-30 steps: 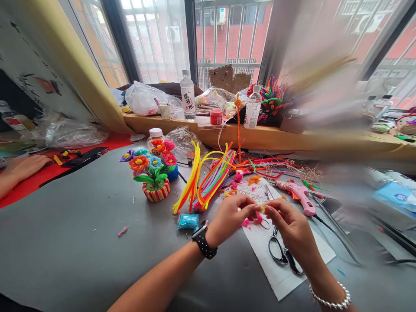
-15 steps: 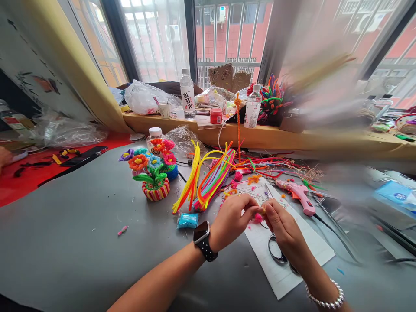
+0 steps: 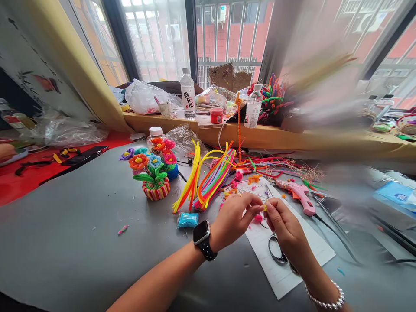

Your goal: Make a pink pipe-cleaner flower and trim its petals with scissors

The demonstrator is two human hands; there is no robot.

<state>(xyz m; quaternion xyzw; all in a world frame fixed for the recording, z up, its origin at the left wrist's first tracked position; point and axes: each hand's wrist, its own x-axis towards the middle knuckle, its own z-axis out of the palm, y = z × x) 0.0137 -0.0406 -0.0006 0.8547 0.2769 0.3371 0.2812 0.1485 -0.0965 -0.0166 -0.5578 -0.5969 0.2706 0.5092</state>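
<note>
Between the fingertips of both hands is a small yellow fuzzy piece point(image 3: 264, 208), seemingly a bit of pipe cleaner, mostly covered by the fingers. My left hand point(image 3: 235, 219), with a watch on its wrist, pinches it from the left. From the right, my right hand point(image 3: 286, 223) pinches it too, thumb and forefinger together. Under the hands lies a white paper sheet point(image 3: 276, 277) with scissors point(image 3: 277, 251) on it, their blades partly hidden. Pink fuzzy scraps point(image 3: 258, 218) sit just below the fingertips. Left of them rests a bundle of colourful pipe cleaners point(image 3: 216, 177).
A pot of pipe-cleaner flowers point(image 3: 156, 190) stands left of the bundle. A blue packet point(image 3: 187, 220) lies in front. A pink glue gun point(image 3: 302, 197) with its cord is at right. Bottles, including a water bottle point(image 3: 187, 95), line the sill. Another person's hand point(image 3: 6, 152) shows far left.
My fingers have shifted slightly around the yellow piece, and more of it shows between the fingertips. The hand at far left has moved a little. Other things stay where they were.
</note>
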